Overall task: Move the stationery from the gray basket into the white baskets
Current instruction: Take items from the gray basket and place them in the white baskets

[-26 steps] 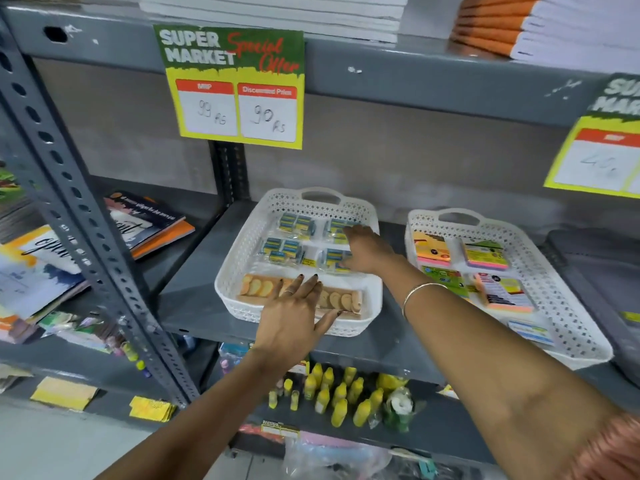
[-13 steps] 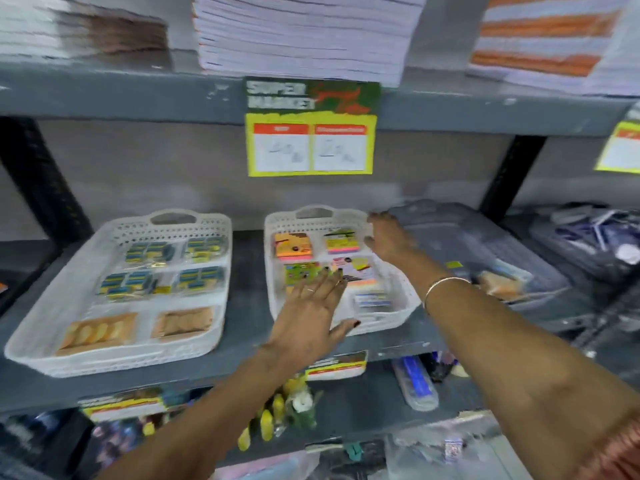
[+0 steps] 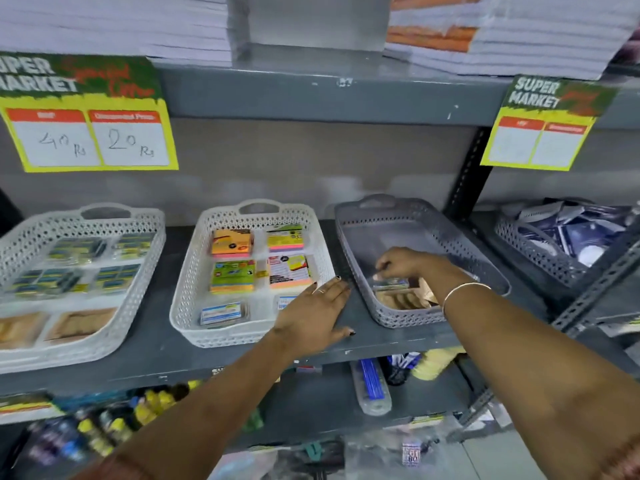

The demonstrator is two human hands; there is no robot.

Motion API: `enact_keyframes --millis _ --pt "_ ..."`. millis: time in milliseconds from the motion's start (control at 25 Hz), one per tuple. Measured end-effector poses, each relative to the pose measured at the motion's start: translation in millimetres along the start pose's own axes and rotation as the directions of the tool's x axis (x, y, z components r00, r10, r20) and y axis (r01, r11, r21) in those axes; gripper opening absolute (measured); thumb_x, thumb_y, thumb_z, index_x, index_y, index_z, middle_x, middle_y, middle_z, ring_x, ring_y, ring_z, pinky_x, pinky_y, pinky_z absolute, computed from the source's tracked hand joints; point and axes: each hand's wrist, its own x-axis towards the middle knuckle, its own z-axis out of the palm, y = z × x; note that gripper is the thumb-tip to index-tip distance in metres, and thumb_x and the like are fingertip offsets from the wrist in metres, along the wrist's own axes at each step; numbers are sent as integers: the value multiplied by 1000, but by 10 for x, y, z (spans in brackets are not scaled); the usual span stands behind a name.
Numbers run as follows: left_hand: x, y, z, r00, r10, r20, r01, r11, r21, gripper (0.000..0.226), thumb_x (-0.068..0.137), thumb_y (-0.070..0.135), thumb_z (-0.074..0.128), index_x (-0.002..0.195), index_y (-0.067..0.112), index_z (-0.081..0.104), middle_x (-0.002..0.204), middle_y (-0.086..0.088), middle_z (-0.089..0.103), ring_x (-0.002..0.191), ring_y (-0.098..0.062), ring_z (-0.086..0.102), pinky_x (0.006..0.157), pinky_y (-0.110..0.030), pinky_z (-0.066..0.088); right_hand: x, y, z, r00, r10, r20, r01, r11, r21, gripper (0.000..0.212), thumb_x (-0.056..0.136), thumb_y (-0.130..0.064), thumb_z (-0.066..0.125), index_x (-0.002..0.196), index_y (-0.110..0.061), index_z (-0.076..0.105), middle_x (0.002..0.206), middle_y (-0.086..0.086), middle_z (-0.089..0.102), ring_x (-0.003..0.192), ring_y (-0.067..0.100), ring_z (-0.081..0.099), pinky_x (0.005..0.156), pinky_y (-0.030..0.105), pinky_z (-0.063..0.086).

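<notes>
Right hand [image 3: 403, 263] grip pinches a clear packet [image 3: 391, 283] inside the gray basket [image 3: 460, 237]; left hand [image 3: 313, 315] lies spread.

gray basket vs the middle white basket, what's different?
Colour: the gray basket is gray, the middle white basket white. Fill: the gray one is mostly bare, with a few items at its near end; the white one holds rows of sticky-note pads. The right hand reaches into the gray one only. Both share perforated walls and a handle.

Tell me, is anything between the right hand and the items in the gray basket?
Nothing visible. The right hand is already inside the gray basket, its fingers on a small clear packet at the near end. The left hand lies flat on the shelf outside it.
</notes>
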Motion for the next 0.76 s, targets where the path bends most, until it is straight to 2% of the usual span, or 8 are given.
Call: enact_keyframes --millis 120,240,400,520,680,760 --pt "-11 14 31 1000 -12 -12 12 1000 -1 75 90 53 38 145 10 12 157 -8 13 144 -20 11 116 -35 12 -2 93 46 993 26 115 -25 1000 -9 53 86 -26 67 133 -6 53 135 11 56 121 27 55 104 36 43" --pt "-12 30 41 1000 -17 -14 17 1000 15 76 90 55 36 145 10 10 158 -8 11 144 -20 9 116 -35 12 8 111 79 1000 18 -5 -18 1000 2 46 86 -20 68 128 -3 58 120 11 62 111 22 58 92 29 44" --pt "-10 23 43 1000 -27 -12 27 1000 10 77 90 56 35 145 10 9 158 -8 11 144 -20 9 116 -36 12 8 25 143 975 65 -211 -72 997 -26 34 85 -16 68 117 -4 63 123 17 64 112 31 61 89 31 47" --pt "-3 28 39 1000 -28 1 28 1000 12 77 89 56 36 146 11 9 158 -7 10 144 -18 6 117 -35 10 -43 -63 213 965 99 -244 -130 985 -115 36 86 -16 64 119 -9 54 123 16 60 113 33 59 91 36 49" --pt "-5 27 40 999 -30 20 30 999 10 77 90 56 35 146 11 8 158 -7 10 144 -18 5 117 -35 10 -46 -121 255 976 115 -185 -126 991 -48 42 87 -17 63 124 -7 47 125 19 59 113 34 58 80 32 43" --pt "-11 20 41 999 -34 24 34 999 22 77 90 57 35 146 11 7 158 -6 9 144 -18 6 117 -35 10 -45 -137 249 977 111 -181 -116 993 -19 34 87 -15 62 117 -8 48 125 20 59 113 34 58 79 31 40"
